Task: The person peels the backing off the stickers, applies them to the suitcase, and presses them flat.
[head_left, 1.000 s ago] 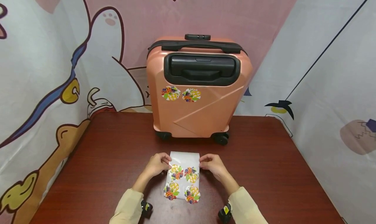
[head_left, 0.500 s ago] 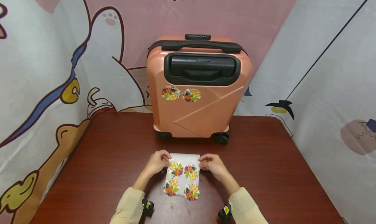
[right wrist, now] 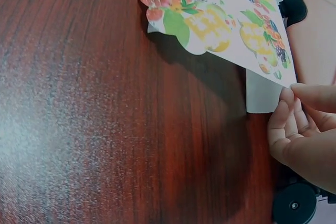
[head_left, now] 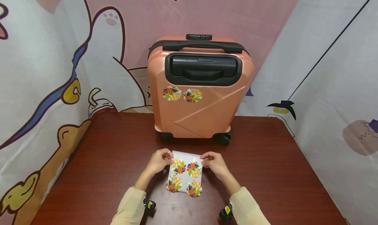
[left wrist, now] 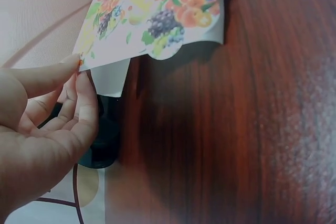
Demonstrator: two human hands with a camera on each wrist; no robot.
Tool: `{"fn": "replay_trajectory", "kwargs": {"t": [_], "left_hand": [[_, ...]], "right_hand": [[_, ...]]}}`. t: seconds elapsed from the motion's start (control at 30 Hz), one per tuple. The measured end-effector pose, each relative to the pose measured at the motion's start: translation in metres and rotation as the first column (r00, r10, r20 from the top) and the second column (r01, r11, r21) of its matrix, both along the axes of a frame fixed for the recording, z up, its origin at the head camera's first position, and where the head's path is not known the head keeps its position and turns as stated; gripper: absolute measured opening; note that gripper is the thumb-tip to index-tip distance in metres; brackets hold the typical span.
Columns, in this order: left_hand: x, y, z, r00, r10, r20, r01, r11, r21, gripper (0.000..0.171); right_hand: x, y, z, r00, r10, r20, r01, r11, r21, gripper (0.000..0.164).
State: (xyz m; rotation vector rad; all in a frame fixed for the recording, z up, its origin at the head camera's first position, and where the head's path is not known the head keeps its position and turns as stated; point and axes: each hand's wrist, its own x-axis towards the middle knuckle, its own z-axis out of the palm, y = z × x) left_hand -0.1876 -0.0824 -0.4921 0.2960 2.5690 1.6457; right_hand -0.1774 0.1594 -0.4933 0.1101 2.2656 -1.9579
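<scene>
A white sheet of fruit-print stickers is stretched between both hands, close over the table in front of the suitcase. My left hand pinches its left edge near the top between thumb and fingers. On the opposite edge, the right hand pinches it the same way. Both wrist views show the sheet bent over at the fingertips, with a plain white flap hanging behind. The lower stickers jut past the sheet's near edge. An upright pink-orange suitcase carries two matching round stickers below its black handle recess.
The suitcase stands on black wheels toward the back of the dark red-brown table. Behind it and along both sides hangs a cartoon-print cloth. A black wrist camera sits by the left sleeve.
The sheet's visible front has become shorter as its near edge moved away from me. Most recently, both hands have risen slightly in view, and the sheet has shifted a little to the right.
</scene>
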Motion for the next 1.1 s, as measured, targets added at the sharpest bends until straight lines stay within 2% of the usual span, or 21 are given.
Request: {"fn": "replay_trajectory", "kwargs": {"t": [0.2, 0.53, 0.9, 1.1], "left_hand": [[0.0, 0.0006, -0.0005, 1.0, -0.022, 0.007, 0.021, 0.999, 0.038, 0.012], [0.0001, 0.003, 0.003, 1.0, -0.03, 0.0, 0.029, 0.997, 0.07, 0.011], [-0.0007, 0.0037, -0.0003, 1.0, -0.008, -0.029, 0.01, 0.999, 0.043, 0.011], [-0.0016, 0.0041, -0.0004, 0.999, 0.001, -0.038, 0.0, 1.0, 0.029, 0.012]], "right_hand": [[-0.0015, -0.0003, 0.0033, 0.999, -0.031, -0.021, 0.031, 1.0, 0.006, 0.012], [-0.0028, 0.0005, 0.0019, 0.999, -0.035, -0.01, 0.035, 0.999, 0.026, 0.011], [-0.0029, 0.004, 0.0048, 1.0, -0.011, -0.021, 0.012, 0.999, 0.037, 0.011], [-0.0033, 0.0008, 0.0101, 0.997, 0.051, -0.066, -0.045, 0.995, 0.089, 0.015]]}}
